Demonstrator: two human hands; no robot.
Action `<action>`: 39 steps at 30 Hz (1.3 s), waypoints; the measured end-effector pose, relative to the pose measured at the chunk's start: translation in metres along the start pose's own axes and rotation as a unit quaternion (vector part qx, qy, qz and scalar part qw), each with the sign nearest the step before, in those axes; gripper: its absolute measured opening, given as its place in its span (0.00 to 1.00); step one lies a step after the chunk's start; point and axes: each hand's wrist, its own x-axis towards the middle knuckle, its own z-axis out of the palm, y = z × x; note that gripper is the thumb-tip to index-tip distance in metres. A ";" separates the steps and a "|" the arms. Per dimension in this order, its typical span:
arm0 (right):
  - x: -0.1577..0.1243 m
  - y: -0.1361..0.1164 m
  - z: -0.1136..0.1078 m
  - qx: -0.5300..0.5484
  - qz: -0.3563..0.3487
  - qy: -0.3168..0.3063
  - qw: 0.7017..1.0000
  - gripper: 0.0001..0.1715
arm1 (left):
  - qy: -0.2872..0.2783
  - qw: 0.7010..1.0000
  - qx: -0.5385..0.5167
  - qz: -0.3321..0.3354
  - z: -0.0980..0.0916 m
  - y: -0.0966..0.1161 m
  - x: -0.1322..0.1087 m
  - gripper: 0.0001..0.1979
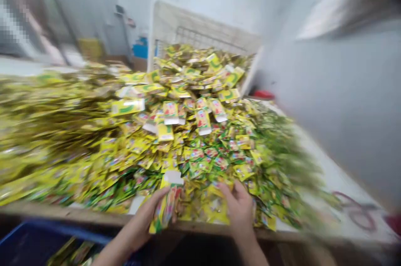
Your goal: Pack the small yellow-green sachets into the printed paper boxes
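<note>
My left hand [149, 212] is closed around a small yellow carton [166, 207] with a red and green print. The carton's white end flap stands up, and the box is tilted near the table's front edge. At the right, my right hand [239, 207] has its thumb and fingers drawn together at a small yellow sachet [216, 188] in the front of the pile. A deep heap of yellow and green sachets [200, 159] lies before both hands. Several more cartons [203, 121] lie on top of the heap, some with white flaps showing.
A white plastic crate [203, 21] lies tipped toward me at the back, spilling cartons. Below the front edge at left is a blue bin [19, 241] with packets inside. A pinkish loop [360, 216] lies on the white tabletop [316, 174] at right. A grey wall [338, 103] borders that side.
</note>
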 end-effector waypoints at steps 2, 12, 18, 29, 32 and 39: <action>0.003 -0.023 0.011 -0.002 -0.064 -0.030 0.998 0.13 | -0.108 0.991 -0.063 -0.046 0.034 -0.008 -0.002 0.29; -0.024 -0.034 -0.031 -0.097 -0.124 -0.069 0.985 0.11 | -0.151 0.945 -0.242 -0.163 0.093 -0.027 -0.039 0.19; -0.060 -0.031 -0.043 -0.162 -0.090 -0.275 0.943 0.06 | -0.191 0.932 -0.272 -0.145 0.094 -0.047 -0.066 0.24; -0.047 -0.036 -0.063 -0.256 -0.006 -0.439 0.861 0.12 | -0.193 0.940 -0.251 -0.128 0.096 -0.051 -0.091 0.19; -0.051 -0.043 -0.057 -0.220 -0.117 -0.492 0.834 0.08 | -0.222 0.950 -0.197 -0.099 0.093 -0.056 -0.095 0.21; -0.055 -0.041 -0.047 -0.253 -0.138 -0.432 0.855 0.17 | -0.241 0.957 -0.109 -0.120 0.093 -0.061 -0.095 0.25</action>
